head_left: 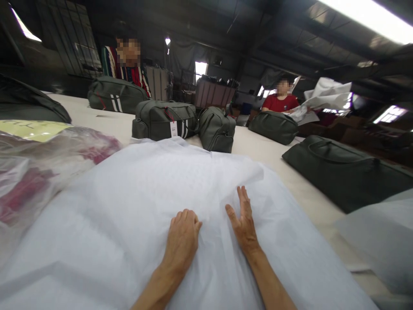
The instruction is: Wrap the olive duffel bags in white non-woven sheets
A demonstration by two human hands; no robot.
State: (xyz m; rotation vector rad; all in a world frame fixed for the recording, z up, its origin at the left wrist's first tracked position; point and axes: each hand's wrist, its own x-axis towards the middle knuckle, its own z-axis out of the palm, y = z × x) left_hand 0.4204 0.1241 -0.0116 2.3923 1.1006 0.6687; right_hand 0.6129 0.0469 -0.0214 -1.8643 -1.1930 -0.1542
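A wide, thin white sheet [135, 202] covers the table's near part, wrinkled around both hands. My left hand [183, 234] rests on it with the fingers curled down and together, pressed into the material; the fingertips are hidden. To its right is my right hand [244, 219], open with fingers stretched forward and thumb apart, at a raised fold of the sheet. Beyond the sheet's far edge stand a dark green duffel bag [155, 118] with a white tag and two white stripes, and another green bag [217, 128] turned end-on.
Clear plastic bags [64, 159] with pinkish contents lie at left. More green bags [348, 168] sit along the right and far side of the pale table [245, 142]. Two people stand across it, one in a red shirt [280, 102] beside raised white sheeting [327, 94].
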